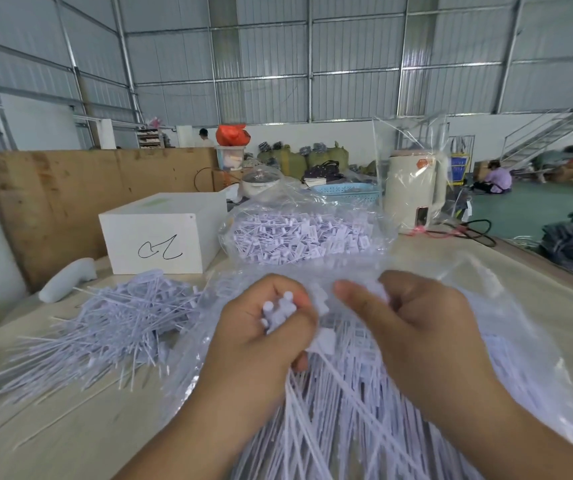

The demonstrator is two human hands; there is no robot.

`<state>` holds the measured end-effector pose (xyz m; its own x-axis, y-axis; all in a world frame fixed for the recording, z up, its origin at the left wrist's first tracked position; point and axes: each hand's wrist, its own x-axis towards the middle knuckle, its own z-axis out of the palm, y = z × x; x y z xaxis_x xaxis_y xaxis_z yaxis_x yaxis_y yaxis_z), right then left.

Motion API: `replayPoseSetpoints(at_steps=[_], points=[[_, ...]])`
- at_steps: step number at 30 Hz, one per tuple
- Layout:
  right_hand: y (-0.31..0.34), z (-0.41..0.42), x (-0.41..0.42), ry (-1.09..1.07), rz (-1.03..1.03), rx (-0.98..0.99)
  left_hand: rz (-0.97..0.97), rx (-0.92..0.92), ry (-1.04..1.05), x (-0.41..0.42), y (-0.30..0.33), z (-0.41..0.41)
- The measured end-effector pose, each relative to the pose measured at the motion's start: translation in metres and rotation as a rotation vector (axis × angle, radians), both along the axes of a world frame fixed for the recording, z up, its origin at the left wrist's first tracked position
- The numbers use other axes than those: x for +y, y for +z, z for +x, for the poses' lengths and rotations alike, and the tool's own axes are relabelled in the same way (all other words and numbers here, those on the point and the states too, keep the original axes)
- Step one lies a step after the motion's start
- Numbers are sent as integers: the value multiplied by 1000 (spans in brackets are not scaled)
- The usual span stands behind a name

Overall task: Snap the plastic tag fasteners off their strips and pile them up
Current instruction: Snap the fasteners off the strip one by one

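Gripping a bundle of white tag fasteners (pixel 280 315), the left hand (pixel 261 341) has its grip curled tight round the bundle's head end, with the round fastener tips protruding above the fist. The right hand (pixel 416 341) sits just beside it at 3 o'clock, thumb extended toward the left hand and fingers curled; the region under those fingers is blurred, so whether this grip holds anything cannot be told. Long thin tails from the bundle fan downward toward 6 o'clock over a clear plastic bag (pixel 538 358) spread on the counter (pixel 70 427).

At 9 o'clock from the hands, a loose pile of fasteners (pixel 112 327) lies directly on the counter. At 12 o'clock, a second clear bag of fasteners (pixel 299 237) rests on the counter. A white box (pixel 160 233) with a black scribble stands at 11 o'clock, and a cream electric kettle (pixel 413 192) stands at 1 o'clock, partly behind clear plastic.
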<state>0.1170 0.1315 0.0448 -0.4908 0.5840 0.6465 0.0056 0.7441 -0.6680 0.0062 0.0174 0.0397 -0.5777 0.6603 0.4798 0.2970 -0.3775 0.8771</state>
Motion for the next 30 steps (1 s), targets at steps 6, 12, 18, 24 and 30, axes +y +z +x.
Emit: replayPoseSetpoints(at_steps=[6,12,18,24,30], points=[[2,11,16,220,-87,14,-60,20,-55,-5,2,-2],[-12,4,7,513,-35,-272,-302,185,-368,-12,5,-7],[-10,2,10,475,69,-392,-406,199,-384,-11,4,-12],[-3,10,22,504,-13,-439,-331,125,-313,-13,6,-17],[-4,5,17,287,51,-351,-173,12,-192,-3,-3,-7]])
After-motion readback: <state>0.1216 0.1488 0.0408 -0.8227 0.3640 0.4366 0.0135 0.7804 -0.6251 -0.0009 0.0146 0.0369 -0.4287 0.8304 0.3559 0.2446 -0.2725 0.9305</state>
